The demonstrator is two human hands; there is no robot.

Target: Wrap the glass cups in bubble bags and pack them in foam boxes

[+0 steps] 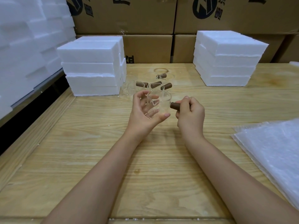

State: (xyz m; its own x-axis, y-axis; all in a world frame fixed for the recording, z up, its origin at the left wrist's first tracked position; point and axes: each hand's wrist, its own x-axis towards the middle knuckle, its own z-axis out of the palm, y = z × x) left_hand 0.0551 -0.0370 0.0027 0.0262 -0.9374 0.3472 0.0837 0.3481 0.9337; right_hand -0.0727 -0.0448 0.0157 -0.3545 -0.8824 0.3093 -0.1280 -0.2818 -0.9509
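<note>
**Barely begun: one cup in hand, none wrapped**

So, nothing is packed that you can see. The table [97,159] carries two stacks of closed foam boxes, one far left [92,68] and one far right [226,60]; whether any is filled cannot be told. The bubble bags [273,152] lie flat at your right, apparently untouched. Several glass cups [145,85] wait between the stacks. You hold one glass cup [159,103] above the table: your left hand [145,113] cradles its body with fingers curled loosely, your right hand [190,114] pinches its brown handle [174,105]. Bagging and boxing all remain.
</note>
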